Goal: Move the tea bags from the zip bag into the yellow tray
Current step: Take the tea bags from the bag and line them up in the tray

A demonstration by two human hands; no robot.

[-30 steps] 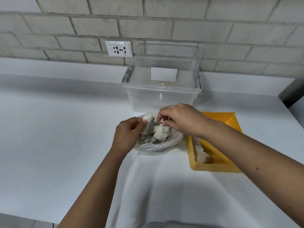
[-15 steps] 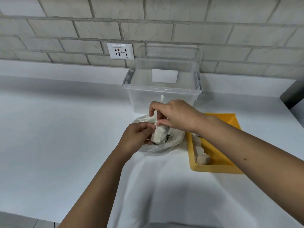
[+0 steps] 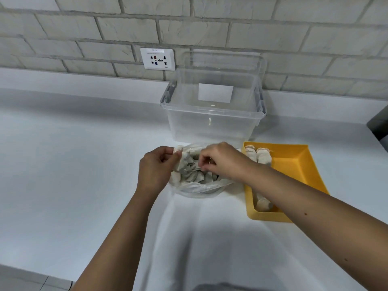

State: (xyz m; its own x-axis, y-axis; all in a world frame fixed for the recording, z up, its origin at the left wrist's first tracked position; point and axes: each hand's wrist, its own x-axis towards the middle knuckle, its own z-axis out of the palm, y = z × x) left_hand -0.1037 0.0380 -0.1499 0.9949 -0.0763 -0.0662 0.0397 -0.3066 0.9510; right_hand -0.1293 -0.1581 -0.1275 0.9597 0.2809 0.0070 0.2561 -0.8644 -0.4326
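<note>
Both hands have dropped into the zip bag [image 3: 199,186], left hand [image 3: 156,166] fingers pinching its rim, right hand [image 3: 222,161] fingers closing on tea bags [image 3: 193,175].

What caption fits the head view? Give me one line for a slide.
Both hands, left hand and right hand, work in the zip bag of tea bags beside the partly filled yellow tray.

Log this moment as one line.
left hand holds zip bag | right hand in bag on tea bags | yellow tray partly filled

The right hand [image 3: 222,160] has dipped back among the tea bags [image 3: 193,175], its earlier pinched bag gone.
</note>
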